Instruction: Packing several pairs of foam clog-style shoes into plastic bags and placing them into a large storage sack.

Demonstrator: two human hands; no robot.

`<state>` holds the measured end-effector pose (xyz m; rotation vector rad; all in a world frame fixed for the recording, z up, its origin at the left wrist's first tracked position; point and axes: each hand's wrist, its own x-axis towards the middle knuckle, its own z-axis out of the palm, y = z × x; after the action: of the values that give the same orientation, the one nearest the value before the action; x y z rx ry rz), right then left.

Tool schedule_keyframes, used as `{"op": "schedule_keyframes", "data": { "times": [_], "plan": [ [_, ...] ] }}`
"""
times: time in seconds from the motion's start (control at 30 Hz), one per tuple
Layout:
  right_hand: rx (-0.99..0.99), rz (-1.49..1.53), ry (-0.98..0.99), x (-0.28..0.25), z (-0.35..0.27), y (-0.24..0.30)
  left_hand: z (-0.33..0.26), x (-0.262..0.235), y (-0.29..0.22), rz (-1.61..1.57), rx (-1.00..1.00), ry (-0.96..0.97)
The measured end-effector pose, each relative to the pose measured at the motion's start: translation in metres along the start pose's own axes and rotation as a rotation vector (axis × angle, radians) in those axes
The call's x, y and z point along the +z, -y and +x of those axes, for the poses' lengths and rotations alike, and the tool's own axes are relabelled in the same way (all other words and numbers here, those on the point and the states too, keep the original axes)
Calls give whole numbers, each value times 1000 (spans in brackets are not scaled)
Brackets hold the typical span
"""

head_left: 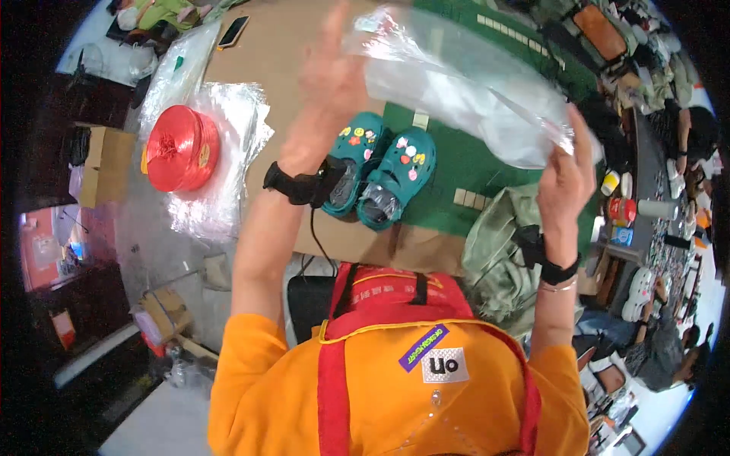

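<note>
A clear plastic bag (464, 83) is stretched in the air over the far side of the table. My right hand (566, 178) pinches its right end between thumb and fingers. Close to the bag's left end is my left hand (334, 72), raised and smeared by motion, so its finger position is unclear. Below the bag, a pair of teal clogs stands side by side, toes pointing away from me. Colourful charms decorate both the left clog (351, 148) and the right clog (411, 156), and clear plastic shows inside their heels.
A red roll of plastic twine (179, 148) rests by a stack of clear bags (236, 114) on the left. A phone (233, 32) lies far left. Crumpled green cloth (494, 235) hangs at the near right edge. Other people work along a cluttered bench on the right.
</note>
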<state>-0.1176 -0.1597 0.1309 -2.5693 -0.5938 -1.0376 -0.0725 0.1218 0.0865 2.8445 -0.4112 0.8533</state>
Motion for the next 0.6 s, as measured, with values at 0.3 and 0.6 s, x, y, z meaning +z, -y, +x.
{"op": "schedule_keyframes", "data": {
  "times": [0.3, 0.6],
  "plan": [
    [218, 23, 821, 73, -119, -1, -106, 76, 40, -655, -38, 433],
    [672, 441, 584, 110, -93, 3, -205, 77, 20, -587, -523, 899]
  ]
}}
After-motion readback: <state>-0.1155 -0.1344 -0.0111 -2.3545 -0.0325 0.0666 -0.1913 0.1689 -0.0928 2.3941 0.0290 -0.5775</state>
